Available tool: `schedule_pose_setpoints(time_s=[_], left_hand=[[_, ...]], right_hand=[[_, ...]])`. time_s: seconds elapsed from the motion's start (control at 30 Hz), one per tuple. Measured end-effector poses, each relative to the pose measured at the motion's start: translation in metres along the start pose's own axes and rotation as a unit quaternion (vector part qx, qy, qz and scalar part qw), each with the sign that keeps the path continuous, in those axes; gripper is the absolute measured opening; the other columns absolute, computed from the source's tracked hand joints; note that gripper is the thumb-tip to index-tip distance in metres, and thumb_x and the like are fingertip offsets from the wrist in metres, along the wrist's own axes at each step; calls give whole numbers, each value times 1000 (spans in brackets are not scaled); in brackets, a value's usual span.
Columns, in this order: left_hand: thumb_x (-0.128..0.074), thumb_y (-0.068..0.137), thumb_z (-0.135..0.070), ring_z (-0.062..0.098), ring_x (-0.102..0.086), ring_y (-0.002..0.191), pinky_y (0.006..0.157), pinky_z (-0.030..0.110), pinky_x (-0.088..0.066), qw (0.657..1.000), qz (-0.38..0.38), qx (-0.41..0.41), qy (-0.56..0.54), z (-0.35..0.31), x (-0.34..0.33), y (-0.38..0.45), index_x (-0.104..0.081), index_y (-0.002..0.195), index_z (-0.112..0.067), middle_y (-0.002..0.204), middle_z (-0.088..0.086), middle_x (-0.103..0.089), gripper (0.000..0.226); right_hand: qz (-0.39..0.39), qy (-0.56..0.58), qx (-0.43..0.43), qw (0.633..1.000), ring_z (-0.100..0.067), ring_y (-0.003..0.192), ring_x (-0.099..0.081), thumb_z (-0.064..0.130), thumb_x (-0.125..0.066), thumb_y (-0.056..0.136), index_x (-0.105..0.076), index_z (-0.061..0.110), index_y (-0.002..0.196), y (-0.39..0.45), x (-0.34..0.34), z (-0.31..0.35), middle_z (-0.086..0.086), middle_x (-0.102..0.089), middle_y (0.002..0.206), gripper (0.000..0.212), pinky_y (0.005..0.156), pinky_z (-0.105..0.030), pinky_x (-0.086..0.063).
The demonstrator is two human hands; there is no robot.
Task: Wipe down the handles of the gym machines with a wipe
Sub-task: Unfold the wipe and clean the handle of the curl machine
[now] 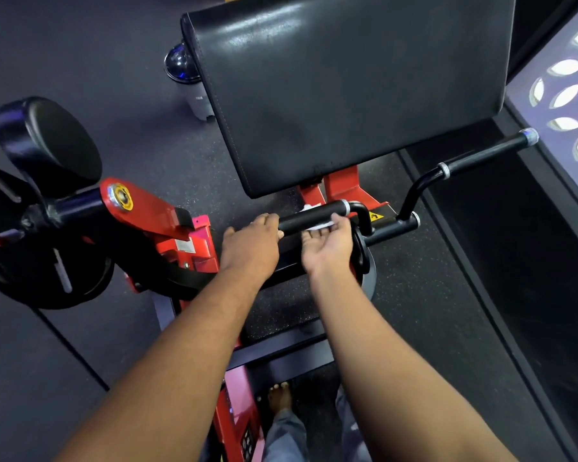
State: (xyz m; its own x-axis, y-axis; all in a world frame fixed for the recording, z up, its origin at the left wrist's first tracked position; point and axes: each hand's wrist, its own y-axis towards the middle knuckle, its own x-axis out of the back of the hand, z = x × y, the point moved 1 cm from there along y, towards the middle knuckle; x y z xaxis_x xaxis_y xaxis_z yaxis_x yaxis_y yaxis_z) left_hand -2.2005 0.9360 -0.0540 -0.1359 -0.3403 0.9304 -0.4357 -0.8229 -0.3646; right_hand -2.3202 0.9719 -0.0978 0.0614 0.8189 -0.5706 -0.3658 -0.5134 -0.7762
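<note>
L hand (251,243) grips near handle (309,218) at its 9 o'clock end. R hand (329,243), palm up, fingers curled, presses wipe (319,225) under handle at 3 o'clock. Risk: thin wipe bunches or slips out, top side missed; far handle (481,156) at 2 o'clock untouched.

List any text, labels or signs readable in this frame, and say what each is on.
No words can be read.
Yellow warning sticker on the red frame: a pictogram, any print too small.
Silver label on the red frame: blurred.
Small print on the grey canister: unreadable.
Yellow hub cap: markings unreadable.
</note>
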Motion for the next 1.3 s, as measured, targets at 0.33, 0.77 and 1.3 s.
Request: schedule_pose_setpoints(time_s=[0.33,0.77,1.3], left_hand=[[-32,112,-34,25,-56,133,110,54,-36,1000,-3,-5,-3,1,1,1,-37,152,-23,164,-3,-35,42],[-41,109,-23,25,-56,133,111,58,-37,999,-11,-4,-46,4,-9,3,-37,150,-21,165,-1,-34,41],[-34,110,-21,23,-27,154,121,61,-23,998,23,23,-47,-1,-2,-14,-11,164,-25,173,-1,-6,59]], right_hand=[[68,-19,-26,997,-36,129,-58,58,-52,98,-56,9,140,18,-1,-5,-19,-57,143,65,111,-49,-45],[-90,-412,269,866,-17,80,-66,11,-51,101,-74,14,99,-4,18,26,-2,-73,91,23,79,-34,-57],[173,-851,403,290,-34,151,-27,-8,-41,87,-40,14,154,13,28,49,-8,-37,161,71,121,-59,-25]])
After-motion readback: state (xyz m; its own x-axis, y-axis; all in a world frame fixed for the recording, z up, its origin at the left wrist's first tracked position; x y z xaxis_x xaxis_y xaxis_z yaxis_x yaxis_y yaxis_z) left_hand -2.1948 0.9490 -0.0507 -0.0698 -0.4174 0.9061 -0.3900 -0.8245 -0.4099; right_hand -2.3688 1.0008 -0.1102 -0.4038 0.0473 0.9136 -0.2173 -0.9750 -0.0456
